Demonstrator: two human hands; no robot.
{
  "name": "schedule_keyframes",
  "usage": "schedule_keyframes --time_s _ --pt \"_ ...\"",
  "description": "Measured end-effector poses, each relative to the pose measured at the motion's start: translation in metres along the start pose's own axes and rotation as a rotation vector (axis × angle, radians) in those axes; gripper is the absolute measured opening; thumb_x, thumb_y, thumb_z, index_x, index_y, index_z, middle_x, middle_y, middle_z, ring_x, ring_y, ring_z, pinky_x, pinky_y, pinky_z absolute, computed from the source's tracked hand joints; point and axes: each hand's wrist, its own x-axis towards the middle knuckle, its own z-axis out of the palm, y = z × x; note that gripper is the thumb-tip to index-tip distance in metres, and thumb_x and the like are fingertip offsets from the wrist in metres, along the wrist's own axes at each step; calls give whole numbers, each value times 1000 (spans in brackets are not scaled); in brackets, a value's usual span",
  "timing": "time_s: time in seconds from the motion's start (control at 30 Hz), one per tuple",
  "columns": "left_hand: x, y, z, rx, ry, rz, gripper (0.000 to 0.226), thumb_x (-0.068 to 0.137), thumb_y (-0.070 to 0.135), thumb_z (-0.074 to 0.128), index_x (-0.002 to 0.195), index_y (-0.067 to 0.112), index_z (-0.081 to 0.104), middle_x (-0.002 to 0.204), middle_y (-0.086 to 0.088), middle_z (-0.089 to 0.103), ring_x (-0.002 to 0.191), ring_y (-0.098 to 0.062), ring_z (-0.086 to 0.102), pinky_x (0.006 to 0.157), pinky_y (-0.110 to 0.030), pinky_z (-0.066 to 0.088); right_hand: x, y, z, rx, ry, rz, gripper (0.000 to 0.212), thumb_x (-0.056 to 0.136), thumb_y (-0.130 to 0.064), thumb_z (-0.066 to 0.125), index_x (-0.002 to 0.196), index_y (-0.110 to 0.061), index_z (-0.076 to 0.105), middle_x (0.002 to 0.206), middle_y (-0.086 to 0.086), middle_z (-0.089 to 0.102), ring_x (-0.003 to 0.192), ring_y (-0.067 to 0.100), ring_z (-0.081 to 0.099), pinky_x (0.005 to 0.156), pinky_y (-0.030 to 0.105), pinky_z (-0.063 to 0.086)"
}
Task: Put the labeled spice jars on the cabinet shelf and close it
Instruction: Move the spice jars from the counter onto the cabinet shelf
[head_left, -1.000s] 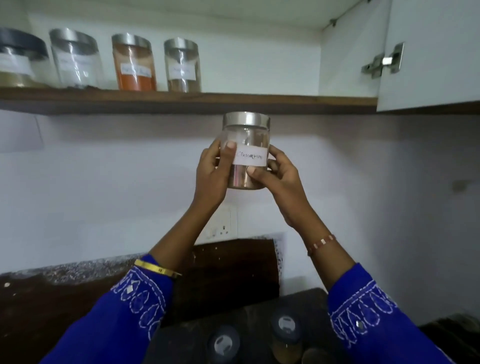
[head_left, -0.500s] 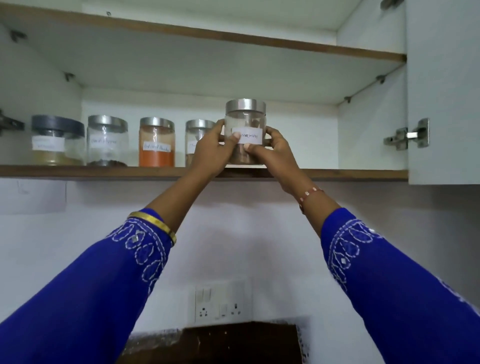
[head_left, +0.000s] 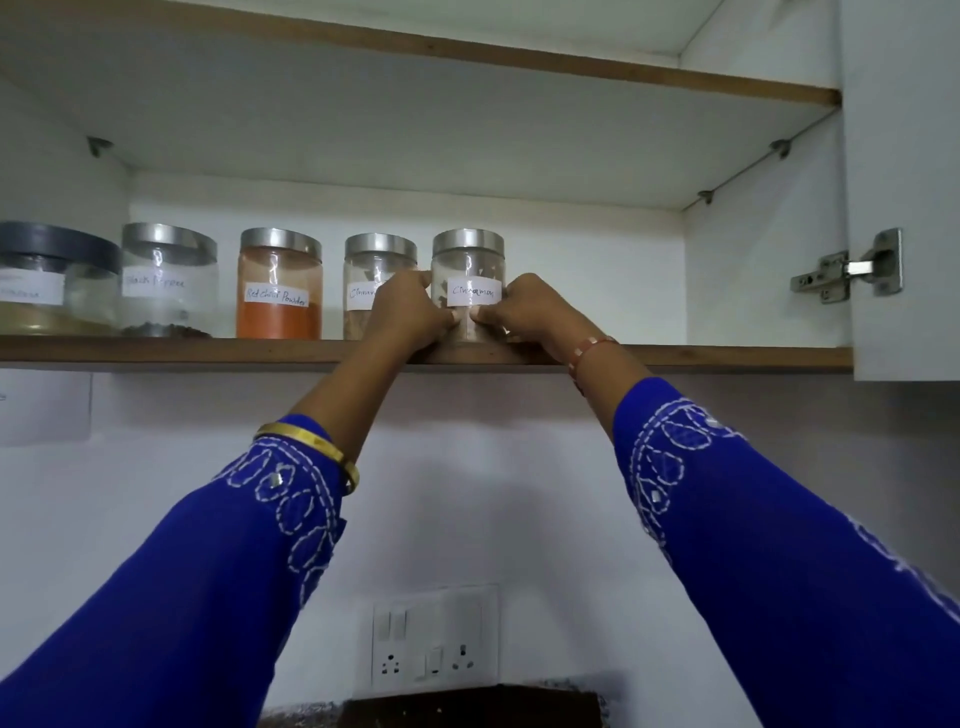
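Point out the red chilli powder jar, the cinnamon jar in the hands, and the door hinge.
Red chilli powder jar (head_left: 279, 306), head view, on the orange powder below its label.
Cinnamon jar (head_left: 468, 249), head view, on its steel lid.
Door hinge (head_left: 852, 268), head view, on its metal arm.

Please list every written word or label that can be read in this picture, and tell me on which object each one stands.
"Cinnamon": white label on the jar that the left hand and right hand hold on the shelf.
"Red chilli Powder": label on the orange jar.
"Black Pepper", faint: label on the second jar.
"Cinna...", rest hidden by the left hand: fourth jar.
Label on the grey-lidded jar: too blurred to read.
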Motion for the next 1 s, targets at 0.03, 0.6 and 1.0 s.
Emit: schedule_keyframes --time_s 0.03,0.6,1.0 --pt "2 0 1 16 -11 -30 46 82 16 65 127 12 56 116 -13 65 110 -27 59 86 -31 45 3 1 1 -49 17 1 36 84 -21 65 111 1 57 94 8 52 86 20 50 62 24 41" --pt "-63 5 4 -362 252 148 35 89 -1 43 119 3 61 120 -9 65 109 -9 57 84 2 38 -51 7 9 210 324 -150 31 89 -8 54 118 -1 62 117 14 66 111 24 60 91 25 48" --pt "-244 0 47 -704 126 -115 27 93 5 48 116 6 63 115 -9 67 108 -19 63 97 -33 52 -265 106 55 282 334 6 34 90 -5 55 124 -8 59 127 5 61 116 11 56 90 0 40"
